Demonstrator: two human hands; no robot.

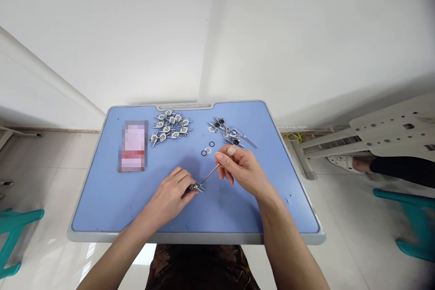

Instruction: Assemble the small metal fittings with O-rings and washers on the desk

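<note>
My left hand [172, 191] is closed on a small silvery metal valve [198, 187], held low over the blue tabletop; the fingers cover part of it. In my right hand [242, 168] is a screwdriver [211, 173] with a clear handle, pinched between thumb and fingers. Its thin shaft slants down to the left, and the tip meets the valve or sits right beside it. Just beyond the right hand lie a flat metal plate [208, 150] and two dark rubber rings, one of them a ring [212, 144] farther back.
A group of similar metal valves [170, 127] lies at the back of the table [112, 208]. More parts with black round faces [235, 142] lie back right, beside a second screwdriver [249, 140]. A phone [133, 145] rests at left. Teal stools [408, 204] flank the table; another person's foot [343, 162] shows at right.
</note>
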